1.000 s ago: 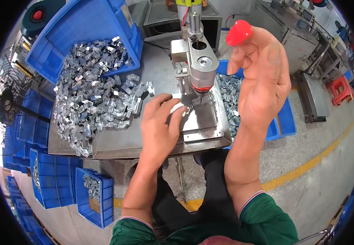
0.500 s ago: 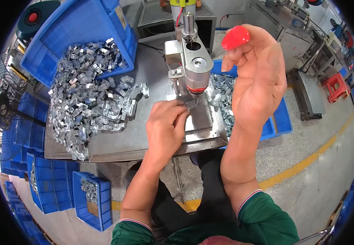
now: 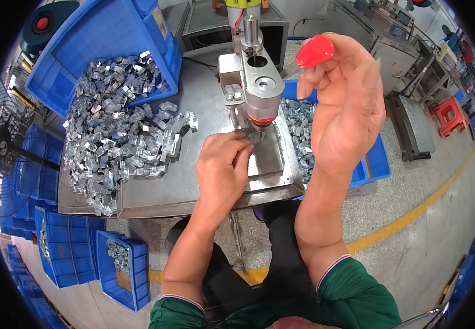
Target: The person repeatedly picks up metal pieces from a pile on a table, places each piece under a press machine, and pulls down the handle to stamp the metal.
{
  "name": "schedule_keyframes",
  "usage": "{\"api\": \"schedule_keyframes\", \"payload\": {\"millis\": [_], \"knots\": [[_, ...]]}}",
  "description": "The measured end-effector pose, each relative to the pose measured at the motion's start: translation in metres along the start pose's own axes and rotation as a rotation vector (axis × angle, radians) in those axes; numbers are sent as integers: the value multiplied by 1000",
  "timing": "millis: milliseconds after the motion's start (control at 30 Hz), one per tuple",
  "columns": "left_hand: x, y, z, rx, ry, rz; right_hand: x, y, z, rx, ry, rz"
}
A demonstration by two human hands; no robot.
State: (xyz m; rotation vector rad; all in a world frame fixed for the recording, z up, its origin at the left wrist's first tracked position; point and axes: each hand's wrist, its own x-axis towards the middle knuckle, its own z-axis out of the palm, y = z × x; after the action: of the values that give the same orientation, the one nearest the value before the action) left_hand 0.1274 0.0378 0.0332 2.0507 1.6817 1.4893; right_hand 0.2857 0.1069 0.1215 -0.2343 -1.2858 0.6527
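My left hand (image 3: pixel 222 167) is at the base of a metal bench press (image 3: pixel 262 90), its thumb and fingers pinched on a small metal bracket (image 3: pixel 255 136). The bracket sits right below the press's red-ringed head (image 3: pixel 262 119), and my fingers partly cover it. Raised to the right of the press, my right hand (image 3: pixel 350 109) has its fingers curled behind a red lever knob (image 3: pixel 315 51). The palm side faces me. A steel base plate (image 3: pixel 267 162) lies under the head.
A heap of shiny metal brackets (image 3: pixel 122 142) spills from a tipped blue crate (image 3: pixel 103 38) on the steel table (image 3: pixel 155 200). Right of the press, a blue bin (image 3: pixel 379 159) holds more pieces. Blue crates (image 3: pixel 122 268) stand on the floor at left, a red stool (image 3: pixel 448 116) at right.
A blurred shiny piece at the right side of the press base is gone from there now. Both hands keep nearly the same place; the view has shifted slightly.
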Motion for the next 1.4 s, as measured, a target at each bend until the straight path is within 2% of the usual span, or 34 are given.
{"api": "schedule_keyframes", "payload": {"millis": [100,200,300,500,867,1200,1300,1400], "knots": [[0,-1,0,5,4,12,1,-1,1,16,1,16],[0,0,0,4,4,13,2,-4,7,114,97,27],[1,-1,-1,5,2,19,1,-3,-2,132,-1,20],[4,-5,-1,-26,-35,49,4,-2,7,88,83,-17],[4,1,0,-81,-89,53,2,-1,-4,-31,0,6],[4,2,2,-79,-80,45,3,-4,7,96,104,37],[3,2,2,-81,-74,45,0,-3,-2,126,17,39],[3,0,3,-69,-67,53,2,-4,0,81,23,8]]}}
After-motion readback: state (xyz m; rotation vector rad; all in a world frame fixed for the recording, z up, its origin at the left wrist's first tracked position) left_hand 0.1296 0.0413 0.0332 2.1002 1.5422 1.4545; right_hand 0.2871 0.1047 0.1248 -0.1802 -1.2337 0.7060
